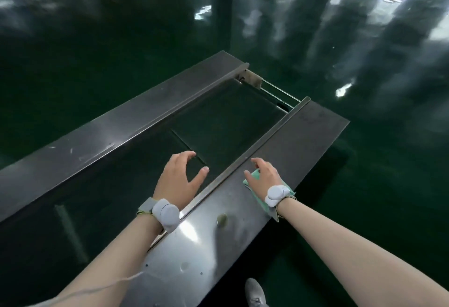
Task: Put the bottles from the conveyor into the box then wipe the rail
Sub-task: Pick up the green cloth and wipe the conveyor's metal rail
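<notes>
My right hand [263, 176] presses flat on a light green cloth [255, 186] that lies on the near steel rail [308, 141] of the conveyor. The cloth shows at the fingers and beside the wrist; the rest is under the palm. My left hand [179, 175] hovers over the dark green conveyor belt [223, 122] with fingers spread and curved, holding nothing. The far steel rail [136, 122] runs along the belt's other side. No bottles and no box are in view.
The conveyor ends at the far right with thin metal rods [279, 95]. A dull smudge [222, 219] marks the near rail close to me. Glossy green floor [364, 197] surrounds the conveyor. A grey shoe [254, 293] shows at the bottom edge.
</notes>
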Available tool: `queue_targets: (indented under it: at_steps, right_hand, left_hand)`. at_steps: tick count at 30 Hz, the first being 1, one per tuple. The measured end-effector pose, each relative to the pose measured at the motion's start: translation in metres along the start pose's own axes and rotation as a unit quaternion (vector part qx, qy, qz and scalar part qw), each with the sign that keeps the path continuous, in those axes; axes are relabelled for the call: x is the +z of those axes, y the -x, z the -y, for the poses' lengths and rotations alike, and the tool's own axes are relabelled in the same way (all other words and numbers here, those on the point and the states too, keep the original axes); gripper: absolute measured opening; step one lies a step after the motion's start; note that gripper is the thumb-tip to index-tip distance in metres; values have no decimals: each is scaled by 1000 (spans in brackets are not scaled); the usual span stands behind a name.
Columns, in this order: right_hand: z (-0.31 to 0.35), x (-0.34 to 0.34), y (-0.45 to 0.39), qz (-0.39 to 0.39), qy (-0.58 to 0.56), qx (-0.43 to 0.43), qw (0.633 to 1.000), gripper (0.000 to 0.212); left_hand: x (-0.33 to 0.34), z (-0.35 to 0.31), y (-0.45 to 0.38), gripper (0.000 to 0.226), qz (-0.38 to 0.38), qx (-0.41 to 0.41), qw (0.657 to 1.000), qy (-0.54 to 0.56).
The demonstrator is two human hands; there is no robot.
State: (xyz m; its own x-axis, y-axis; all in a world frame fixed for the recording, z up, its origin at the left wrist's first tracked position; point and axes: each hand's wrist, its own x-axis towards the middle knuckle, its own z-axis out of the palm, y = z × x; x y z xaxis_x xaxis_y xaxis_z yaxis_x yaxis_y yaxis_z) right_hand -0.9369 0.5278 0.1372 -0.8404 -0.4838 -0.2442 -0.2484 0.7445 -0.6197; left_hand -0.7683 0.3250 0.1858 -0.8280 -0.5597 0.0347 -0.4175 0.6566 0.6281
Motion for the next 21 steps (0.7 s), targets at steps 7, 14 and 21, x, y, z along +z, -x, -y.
queue_targets:
  at_steps: [7,14,21]
  right_hand:
    - [-44,-31,-66,13,32,-7,999,54]
    - [-96,-7,-100,-16,49,12,999,64]
    - [-177,60,-137,14,139,3,990,88]
  left_hand:
    - [58,-15,-54,57,-13,-72,997,-20]
    - [136,-24,-85,64,37,-59,997,-28]
    - [229,-22,-85,72,50,-30,998,-39]
